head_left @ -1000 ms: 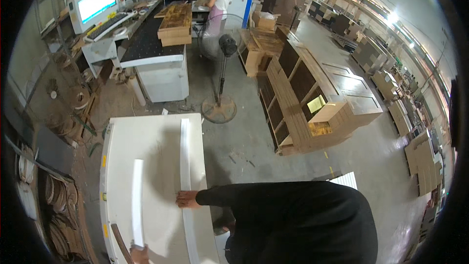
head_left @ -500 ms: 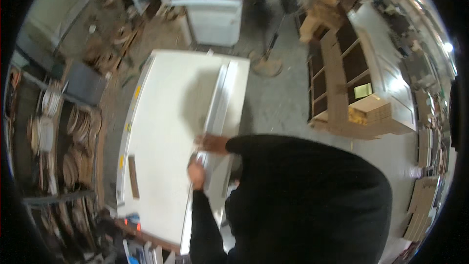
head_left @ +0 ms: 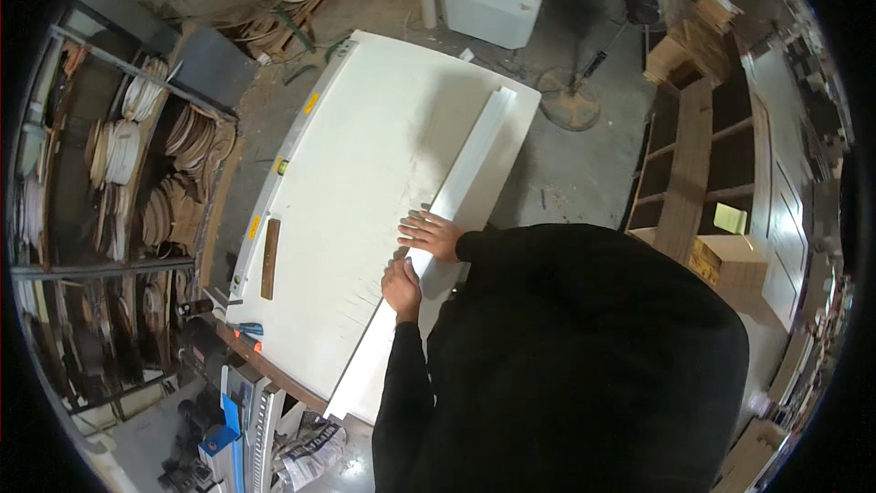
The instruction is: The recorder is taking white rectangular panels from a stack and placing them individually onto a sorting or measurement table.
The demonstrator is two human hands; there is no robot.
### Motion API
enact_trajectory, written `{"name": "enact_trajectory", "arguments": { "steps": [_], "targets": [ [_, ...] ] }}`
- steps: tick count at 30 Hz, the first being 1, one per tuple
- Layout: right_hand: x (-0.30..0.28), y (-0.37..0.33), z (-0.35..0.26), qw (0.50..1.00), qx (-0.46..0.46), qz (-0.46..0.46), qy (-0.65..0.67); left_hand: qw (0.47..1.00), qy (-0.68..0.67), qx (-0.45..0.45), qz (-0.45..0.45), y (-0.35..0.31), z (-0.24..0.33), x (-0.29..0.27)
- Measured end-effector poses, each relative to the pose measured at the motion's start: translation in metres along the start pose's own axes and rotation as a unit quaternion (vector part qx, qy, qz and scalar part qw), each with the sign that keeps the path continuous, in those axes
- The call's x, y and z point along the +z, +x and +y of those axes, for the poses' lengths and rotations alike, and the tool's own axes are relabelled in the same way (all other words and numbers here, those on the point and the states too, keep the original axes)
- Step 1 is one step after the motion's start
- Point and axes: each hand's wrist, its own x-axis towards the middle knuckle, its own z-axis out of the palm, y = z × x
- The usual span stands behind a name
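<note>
A long, pale profile strip [head_left: 476, 144] lies lengthwise along the right side of the white-topped table [head_left: 338, 164]. My left hand [head_left: 401, 289] is closed at the strip's left edge, its fingers curled down and partly hidden. Just beyond it, my right hand [head_left: 433, 234] rests across the strip with fingers spread flat past that same edge. Both forearms are in black sleeves. To the left, a narrow brown piece of wood [head_left: 270, 258] lies on the tabletop. A long spirit level [head_left: 281, 166] with yellow marks runs along the table's left edge.
At the near left corner are tools with orange-and-blue handles [head_left: 246, 336]. Shelves hold coiled edging rolls [head_left: 119, 151] on the left. A wooden cabinet frame [head_left: 684, 173] stands at the right. Beyond the table are a white panelled unit [head_left: 493, 5] and a round-based stand [head_left: 569, 100].
The whole view has shifted, so the table now appears further up and turned. My right hand's fingers look more spread on the strip; my left hand stays at its edge.
</note>
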Motion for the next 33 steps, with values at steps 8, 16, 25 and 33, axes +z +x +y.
{"name": "enact_trajectory", "arguments": {
  "steps": [8, 16, 25, 33],
  "targets": [
    [-0.077, -0.02, 0.152, 0.975, 0.099, -0.17, 0.101, 0.998, -0.028, -0.058, 0.024, 0.002, 0.023, 0.004],
    [-0.085, -0.029, 0.178, 0.977, 0.089, -0.188, 0.05, 0.995, -0.051, -0.06, 0.059, 0.028, 0.037, 0.022],
    [-0.078, -0.077, 0.328, 0.865, 0.458, 0.203, 0.04, 0.993, 0.042, -0.103, 0.037, 0.019, 0.064, 0.025],
    [-0.059, -0.094, 0.365, 0.838, 0.46, 0.133, 0.262, 0.99, 0.09, -0.094, 0.054, 0.012, 0.062, 0.03]
  ]
}}
